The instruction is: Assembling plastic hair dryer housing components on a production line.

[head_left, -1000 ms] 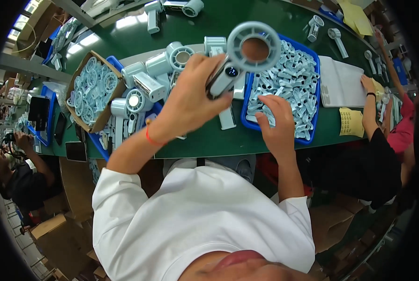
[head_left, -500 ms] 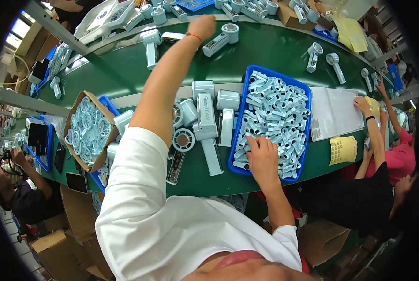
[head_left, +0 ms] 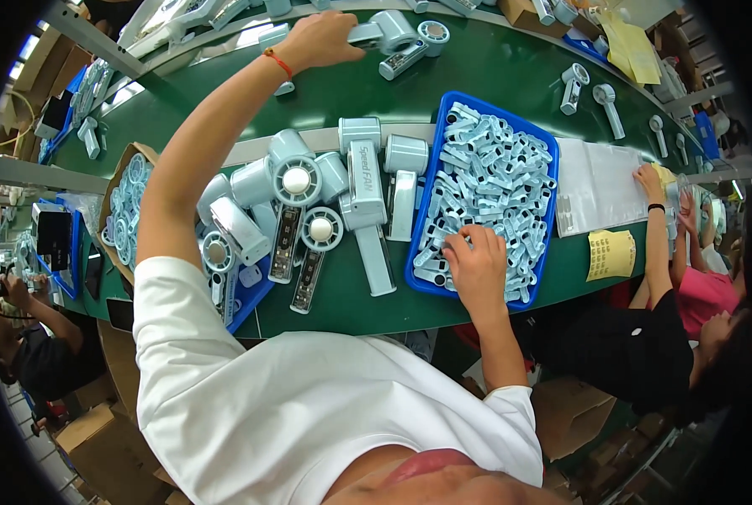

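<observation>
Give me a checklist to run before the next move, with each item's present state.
1. Left hand at the far fan unit: ok, by its handle end.
2. Left grip firm: cannot tell, fingertips unclear.
3. Right hand at the blue tray: ok, over its near side.
4. Right hand holding a part: cannot tell.
5. Small light-blue parts available: ok, tray well filled.
6. Nearest fan handle covered: not ok, its internals show.

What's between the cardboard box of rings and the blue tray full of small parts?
The head view shows pale-blue fans clustered there, another blue tray, and the left arm.
</observation>
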Demonstrator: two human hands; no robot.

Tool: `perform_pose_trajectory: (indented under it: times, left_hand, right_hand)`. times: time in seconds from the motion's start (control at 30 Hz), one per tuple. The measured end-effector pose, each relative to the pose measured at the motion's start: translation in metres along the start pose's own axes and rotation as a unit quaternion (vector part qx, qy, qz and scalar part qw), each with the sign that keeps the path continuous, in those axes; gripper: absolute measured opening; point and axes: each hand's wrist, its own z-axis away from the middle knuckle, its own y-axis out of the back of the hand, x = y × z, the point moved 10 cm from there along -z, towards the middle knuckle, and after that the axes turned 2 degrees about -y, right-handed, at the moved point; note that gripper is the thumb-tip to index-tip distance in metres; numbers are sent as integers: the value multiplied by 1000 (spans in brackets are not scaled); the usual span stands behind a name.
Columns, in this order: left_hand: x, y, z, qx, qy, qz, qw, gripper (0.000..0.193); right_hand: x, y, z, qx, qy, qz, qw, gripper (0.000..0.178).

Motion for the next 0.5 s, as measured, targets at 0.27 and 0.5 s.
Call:
perform_pose_trajectory:
  times: [0.27, 0.5]
  left_hand:
    - [163, 8, 96, -78, -93, 43, 992, 38]
    - [172, 23, 90, -146, -107, -5, 983, 54]
  right_hand:
    - [-26, -18, 7, -41, 100, -51, 993, 38]
    - [-29, -6, 7, -14, 114, -65, 991, 31]
